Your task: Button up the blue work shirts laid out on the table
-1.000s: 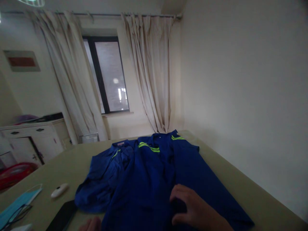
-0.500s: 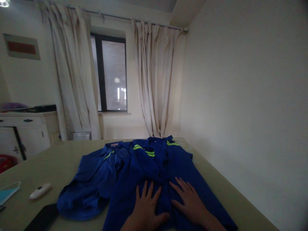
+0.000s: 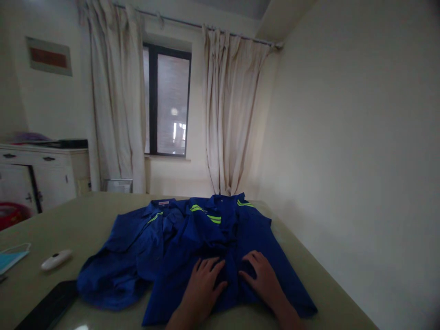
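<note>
A blue work jacket (image 3: 178, 243) with yellow-green reflective stripes lies spread on a pale table (image 3: 79, 220), collar toward the window. My left hand (image 3: 204, 284) rests palm down on the jacket's front near the middle, fingers curled a little into the cloth. My right hand (image 3: 259, 275) lies just to its right on the other front panel, fingers bent and pressing the fabric. The two hands sit side by side along the jacket's centre opening. Whether either hand pinches cloth is hard to tell in the dim light.
On the table's left lie a white oblong device (image 3: 56, 259), a dark phone (image 3: 48, 307) and a blue face mask (image 3: 10, 259). A white cabinet (image 3: 41, 174) stands at the left. Curtains and a window fill the back wall, and a plain wall runs along the right.
My left hand came up onto the jacket beside my right. Both hands' fingers went from spread flat to curled, and the hands slid slightly toward the collar. The camera view shifted.
</note>
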{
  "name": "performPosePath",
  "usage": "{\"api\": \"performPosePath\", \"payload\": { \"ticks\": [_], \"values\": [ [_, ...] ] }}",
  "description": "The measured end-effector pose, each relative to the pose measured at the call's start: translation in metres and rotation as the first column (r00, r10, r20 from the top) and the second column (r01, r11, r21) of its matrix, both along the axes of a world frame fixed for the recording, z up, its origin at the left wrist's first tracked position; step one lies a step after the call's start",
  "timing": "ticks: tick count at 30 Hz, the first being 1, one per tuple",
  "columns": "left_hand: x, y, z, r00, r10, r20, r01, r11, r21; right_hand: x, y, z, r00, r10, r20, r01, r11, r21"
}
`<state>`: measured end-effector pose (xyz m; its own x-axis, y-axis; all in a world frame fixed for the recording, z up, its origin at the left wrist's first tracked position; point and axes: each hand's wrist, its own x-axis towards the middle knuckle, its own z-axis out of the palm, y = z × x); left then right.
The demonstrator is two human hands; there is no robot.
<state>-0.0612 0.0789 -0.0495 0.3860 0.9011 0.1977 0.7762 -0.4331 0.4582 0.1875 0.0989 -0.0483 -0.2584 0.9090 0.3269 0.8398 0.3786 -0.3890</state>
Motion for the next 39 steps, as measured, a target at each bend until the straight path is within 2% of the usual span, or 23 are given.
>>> {"api": "performPosePath", "payload": {
  "ticks": [2, 4, 11, 15, 19, 23, 25, 28, 31, 34, 37, 39],
  "values": [
    [-0.001, -0.006, 0.0, 0.993, -0.115, 0.037, 0.115, 0.993, -0.006, -0.002, -0.006, 0.0, 0.999, 0.048, -0.018, -0.048, 0.998, -0.028],
    [0.001, -0.009, -0.001, 0.986, -0.16, 0.045, 0.161, 0.987, -0.015, -0.005, -0.009, 0.001, 0.998, 0.058, -0.029, -0.06, 0.997, -0.056],
    [0.023, -0.009, -0.007, 0.999, 0.045, -0.024, -0.044, 0.999, 0.023, -0.021, -0.009, -0.001, 0.999, -0.005, 0.045, 0.009, 0.996, -0.086],
    [0.025, -0.006, -0.007, 0.99, 0.132, 0.058, -0.134, 0.99, 0.034, -0.038, -0.004, -0.002, 0.984, -0.071, 0.161, 0.081, 0.995, -0.056],
    [0.019, -0.001, -0.007, 0.976, 0.143, 0.167, -0.15, 0.988, 0.031, -0.057, 0.005, 0.002, 0.952, -0.164, 0.259, 0.189, 0.979, -0.075],
    [0.014, 0.0, -0.006, 0.978, 0.082, 0.19, -0.094, 0.994, 0.055, -0.068, 0.012, 0.004, 0.923, -0.24, 0.301, 0.285, 0.952, -0.115],
    [0.015, -0.001, -0.006, 0.987, 0.045, 0.156, -0.056, 0.996, 0.068, -0.067, 0.012, 0.003, 0.927, -0.258, 0.272, 0.297, 0.948, -0.114],
    [0.018, -0.002, -0.008, 0.996, 0.01, 0.086, -0.02, 0.994, 0.109, -0.058, 0.01, 0.001, 0.957, -0.252, 0.142, 0.268, 0.957, -0.11],
    [0.021, -0.002, -0.011, 0.999, -0.038, 0.026, 0.032, 0.978, 0.207, -0.047, 0.008, 0.001, 0.982, -0.19, -0.001, 0.188, 0.973, -0.136],
    [0.027, -0.001, -0.014, 0.996, -0.092, -0.007, 0.089, 0.937, 0.338, -0.039, 0.009, -0.002, 0.987, -0.14, -0.08, 0.126, 0.98, -0.154],
    [0.032, 0.002, -0.017, 0.999, -0.033, -0.003, 0.032, 0.922, 0.385, -0.034, 0.009, -0.007, 0.981, -0.148, -0.128, 0.128, 0.98, -0.151],
    [0.033, 0.004, -0.018, 0.998, 0.033, 0.05, -0.047, 0.942, 0.334, -0.033, 0.009, -0.01, 0.974, -0.167, -0.153, 0.142, 0.977, -0.162]
  ]
}}
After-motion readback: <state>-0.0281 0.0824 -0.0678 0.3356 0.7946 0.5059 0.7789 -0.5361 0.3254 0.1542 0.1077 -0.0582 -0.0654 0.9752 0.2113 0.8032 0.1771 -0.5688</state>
